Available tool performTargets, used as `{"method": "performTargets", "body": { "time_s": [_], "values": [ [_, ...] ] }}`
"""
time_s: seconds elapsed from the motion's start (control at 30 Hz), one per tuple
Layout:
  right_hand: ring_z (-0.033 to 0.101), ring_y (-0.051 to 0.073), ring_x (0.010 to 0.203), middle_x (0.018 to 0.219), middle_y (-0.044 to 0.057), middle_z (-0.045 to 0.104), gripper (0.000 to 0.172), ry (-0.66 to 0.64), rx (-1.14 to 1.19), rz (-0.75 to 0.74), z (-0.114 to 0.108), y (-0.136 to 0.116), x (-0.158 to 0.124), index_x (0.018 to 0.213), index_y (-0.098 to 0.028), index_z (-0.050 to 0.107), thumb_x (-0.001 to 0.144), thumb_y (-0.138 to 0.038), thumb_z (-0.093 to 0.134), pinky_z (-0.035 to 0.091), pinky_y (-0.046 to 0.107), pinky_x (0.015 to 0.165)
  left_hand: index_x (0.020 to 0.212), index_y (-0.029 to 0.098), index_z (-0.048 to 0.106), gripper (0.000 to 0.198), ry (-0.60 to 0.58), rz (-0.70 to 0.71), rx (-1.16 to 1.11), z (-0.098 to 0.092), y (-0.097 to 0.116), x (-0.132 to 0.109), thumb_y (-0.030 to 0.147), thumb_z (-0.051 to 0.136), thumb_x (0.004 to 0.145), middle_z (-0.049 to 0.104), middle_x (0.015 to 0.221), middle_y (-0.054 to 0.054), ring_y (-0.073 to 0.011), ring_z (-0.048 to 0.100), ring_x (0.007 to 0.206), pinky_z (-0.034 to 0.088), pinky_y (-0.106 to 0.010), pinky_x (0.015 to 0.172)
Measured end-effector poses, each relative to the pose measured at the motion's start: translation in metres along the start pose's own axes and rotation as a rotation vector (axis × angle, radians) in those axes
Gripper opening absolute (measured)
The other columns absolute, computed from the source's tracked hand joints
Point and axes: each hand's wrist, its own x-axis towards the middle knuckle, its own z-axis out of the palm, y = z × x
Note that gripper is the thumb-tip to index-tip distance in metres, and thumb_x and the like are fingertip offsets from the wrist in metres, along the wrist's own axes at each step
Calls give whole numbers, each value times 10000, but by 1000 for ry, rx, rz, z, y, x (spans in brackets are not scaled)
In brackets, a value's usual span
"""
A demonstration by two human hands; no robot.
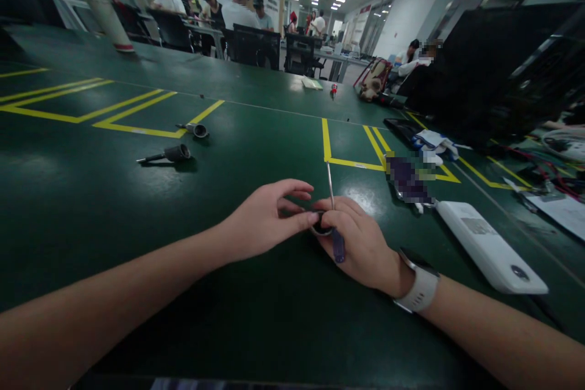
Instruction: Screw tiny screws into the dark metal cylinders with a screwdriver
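Observation:
My right hand [354, 237] is closed around a screwdriver [338, 247] with a translucent purple handle; its thin metal shaft points away from me. The same hand also holds a small dark round cup-like part [322, 226], its rim facing up. My left hand [269, 213] is beside it, fingers apart and slightly curved, with the thumb tip touching the part's rim. Further left on the green table lie two dark cup-shaped parts with thin shafts, a nearer one [176, 153] and a farther one [200, 130].
Yellow tape outlines [356, 163] mark the green table [256, 317]. At right lie a phone [404, 180], a white power bank-like device [491, 247], a cloth [434, 141] and cables. A red-handled tool [334, 91] lies farther back. People sit beyond the table.

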Motion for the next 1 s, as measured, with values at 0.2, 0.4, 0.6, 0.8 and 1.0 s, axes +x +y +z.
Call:
{"method": "performTargets", "body": {
  "time_s": [0.2, 0.4, 0.6, 0.8, 1.0],
  "values": [
    [579, 244, 926, 975, 124, 626, 86, -41, -296, 249, 10, 66, 15, 917, -177, 504, 837, -143, 499, 478, 407, 817, 987, 174, 654, 436, 579, -9, 671, -111, 1, 12, 492, 704, 692, 665, 1061, -43, -295, 512, 1155, 316, -378, 1038],
    [567, 315, 892, 916, 176, 628, 147, -78, -370, 408, 15, 144, 39, 923, -140, 542, 791, -89, 503, 447, 459, 776, 847, 176, 609, 493, 730, -169, 526, -170, -30, 3, 546, 786, 573, 598, 906, 8, -302, 411, 1186, 188, -361, 1077],
    [578, 287, 893, 946, 161, 627, 236, -105, -331, 509, 10, 185, 39, 1015, -132, 514, 789, -164, 575, 461, 411, 784, 815, 183, 618, 462, 620, -131, 418, -162, -61, 9, 490, 821, 536, 467, 693, 44, -223, 459, 1065, 264, -223, 936],
    [583, 277, 963, 1023, 174, 626, 306, -122, -282, 544, 13, 198, 32, 1109, -119, 508, 813, -186, 551, 461, 404, 828, 754, 222, 556, 405, 501, -194, 575, -157, -62, 7, 586, 700, 650, 440, 708, 49, -216, 423, 1082, 273, -236, 882],
    [606, 304, 988, 1068, 194, 646, 386, -122, -246, 538, 12, 199, 31, 1177, -100, 532, 817, -238, 561, 461, 449, 882, 662, 224, 501, 350, 519, -113, 473, -153, -66, 11, 511, 701, 657, 392, 626, 32, -254, 310, 1237, 211, -266, 936]
  ]
}}
